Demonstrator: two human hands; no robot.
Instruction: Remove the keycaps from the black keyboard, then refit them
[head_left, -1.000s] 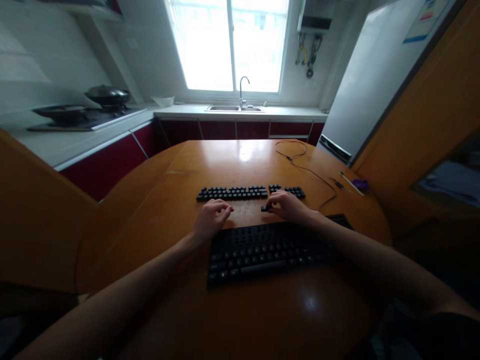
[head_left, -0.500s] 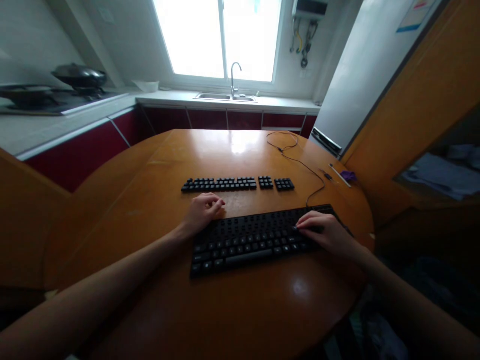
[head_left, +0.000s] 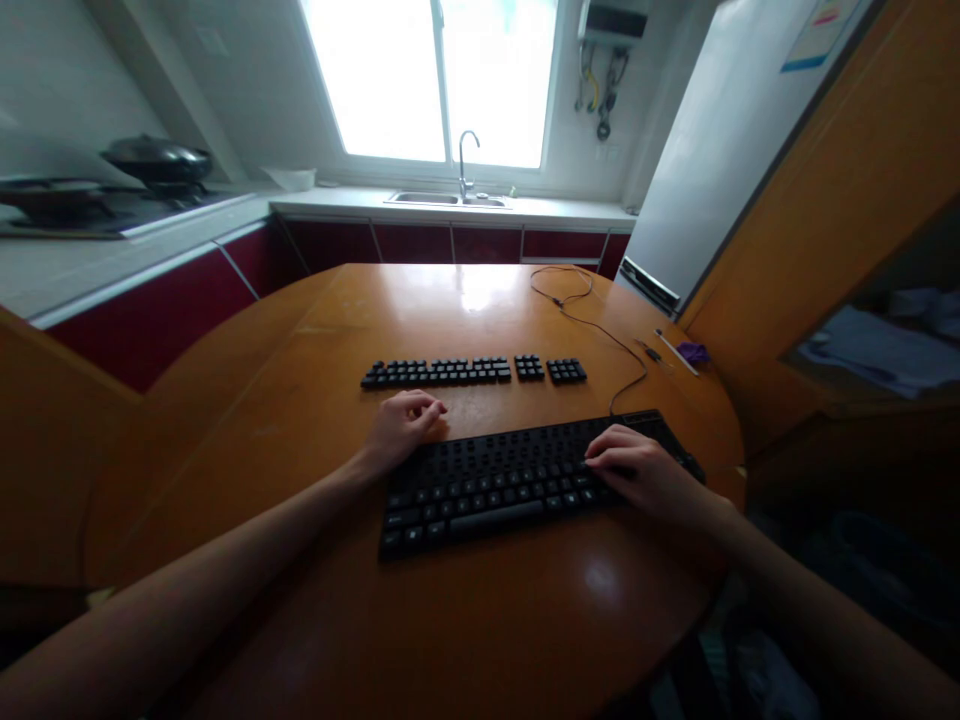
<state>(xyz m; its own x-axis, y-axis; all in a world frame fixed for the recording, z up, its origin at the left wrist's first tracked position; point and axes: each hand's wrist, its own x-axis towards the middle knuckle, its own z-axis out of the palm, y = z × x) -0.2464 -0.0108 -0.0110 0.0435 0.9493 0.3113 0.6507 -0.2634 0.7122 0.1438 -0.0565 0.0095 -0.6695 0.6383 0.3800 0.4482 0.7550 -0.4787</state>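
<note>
A black keyboard (head_left: 495,508) lies slightly tilted on the wooden table, with keycaps on its lower rows and bare switches on its upper rows. My right hand (head_left: 637,465) is over its right part, thumb and forefinger pinched on a small keycap (head_left: 587,463) at the right end of the lettered rows. The fingers partly cover the cap. My left hand (head_left: 401,428) rests by the keyboard's upper left corner, its fingers curled in and nothing visible in them. Beyond it, loose keycaps (head_left: 450,371) stand in rows, with two smaller groups (head_left: 529,367) to their right.
The keyboard's cable (head_left: 600,325) winds across the table (head_left: 300,440) to the far side. Near the right edge lie a small dark tool (head_left: 651,352), a pale stick (head_left: 679,355) and a purple cloth (head_left: 694,352). A fridge (head_left: 690,150) stands behind on the right.
My right hand has shifted slightly left and down on the keyboard, its fingertips now lower against the keys. My left hand stays in place. The whole view has moved a little.
</note>
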